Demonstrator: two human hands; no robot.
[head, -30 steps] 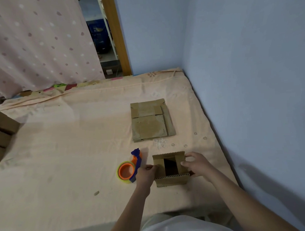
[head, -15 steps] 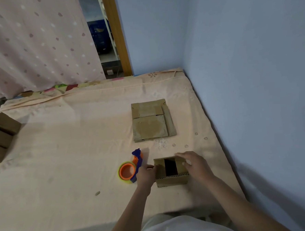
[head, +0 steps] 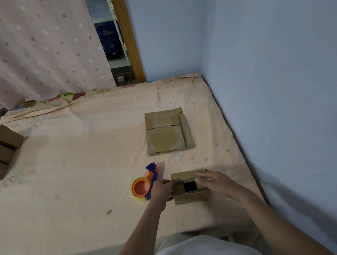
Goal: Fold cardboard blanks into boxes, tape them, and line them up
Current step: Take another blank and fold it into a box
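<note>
A small brown cardboard box [head: 189, 197] stands on the bed near its front edge, its top partly open with a dark gap showing. My left hand [head: 162, 188] grips the box's left side, fingers curled over the top edge. My right hand [head: 216, 180] lies over the far flap, straight fingers pressing it down toward the gap. An orange and blue tape dispenser [head: 144, 185] lies just left of my left hand. A stack of flat cardboard blanks [head: 168, 134] sits farther back on the bed.
The peach bedsheet [head: 77, 172] covers the whole work surface. Several finished brown boxes [head: 1, 147] stand in a row at the far left edge. A blue wall [head: 279, 81] runs along the right side, a dotted curtain [head: 36, 46] hangs at the back.
My right hand has moved from the box's right flap to the far flap and is folding it down. The dark opening has shrunk. My left hand stays on the left side.
</note>
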